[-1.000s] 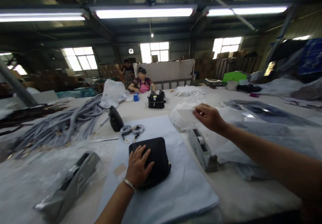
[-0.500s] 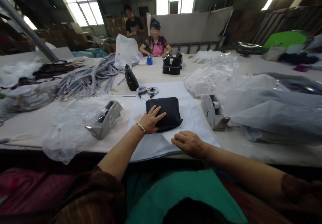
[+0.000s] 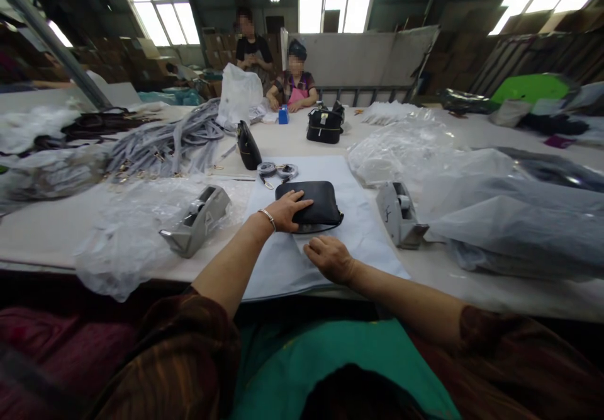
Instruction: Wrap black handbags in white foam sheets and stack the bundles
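Observation:
A small black bag (image 3: 321, 201) lies flat on a white sheet (image 3: 368, 250) in front of me. My left hand (image 3: 285, 211), with a bracelet at its wrist, rests on the bag's left part, fingers spread. Below the bag's near edge my right hand (image 3: 331, 259) is closed, fingertips pinched on a thin whitish piece (image 3: 301, 242) that reaches up to the bag. Whether that piece is paper or plastic film I cannot tell. Coiled, wrapped straps (image 3: 277, 170) with metal clips lie just beyond the bag.
Tape dispensers stand left (image 3: 197, 220) and right (image 3: 401, 213) of the sheet. Farther off are an upright black bag (image 3: 248, 146) and a black handbag (image 3: 324, 124). Wrapped straps (image 3: 165, 136) and clear plastic bags (image 3: 406, 146) cover the sides. Co-workers (image 3: 295, 86) are across the table.
My right hand has moved left and slightly up, closer to the bag's near edge. The bag's near side now shows a gap or raised edge. My left hand stays on the bag.

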The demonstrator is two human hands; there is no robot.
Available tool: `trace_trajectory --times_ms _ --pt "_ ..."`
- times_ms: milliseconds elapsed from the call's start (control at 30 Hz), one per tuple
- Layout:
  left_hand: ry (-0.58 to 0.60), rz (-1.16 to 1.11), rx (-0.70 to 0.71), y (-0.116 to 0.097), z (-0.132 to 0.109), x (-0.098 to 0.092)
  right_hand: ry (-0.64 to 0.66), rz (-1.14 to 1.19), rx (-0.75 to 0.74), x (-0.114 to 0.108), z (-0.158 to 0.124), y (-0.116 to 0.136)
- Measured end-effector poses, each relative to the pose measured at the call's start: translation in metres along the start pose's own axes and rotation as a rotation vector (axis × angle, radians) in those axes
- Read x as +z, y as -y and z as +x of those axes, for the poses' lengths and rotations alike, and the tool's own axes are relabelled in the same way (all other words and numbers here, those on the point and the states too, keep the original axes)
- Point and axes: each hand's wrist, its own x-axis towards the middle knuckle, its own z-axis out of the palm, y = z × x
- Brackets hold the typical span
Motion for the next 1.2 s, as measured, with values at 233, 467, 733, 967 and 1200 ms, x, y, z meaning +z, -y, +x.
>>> trace_trajectory --times_ms 233,467,733,967,1200 --pt "0.014 0.020 -0.023 -0.004 0.003 0.006 0.189 0.010 0.185 0.032 0.019 0.003" --pt "-0.001 -0.001 -0.075 -0.012 -0.006 0.011 0.222 0.032 0.242 0.035 0.014 0.006" --pt "-0.041 0.064 -0.157 -0.027 -0.027 0.031 0.037 0.154 0.225 -0.013 -0.021 -0.016" --pt "-0.057 0.080 -0.181 -0.029 -0.027 0.032 -0.036 0.206 0.441 -0.014 0.029 -0.088" --pt "-0.092 0.035 -0.200 -0.032 -0.029 0.028 0.138 0.197 0.428 0.031 0.078 -0.106"
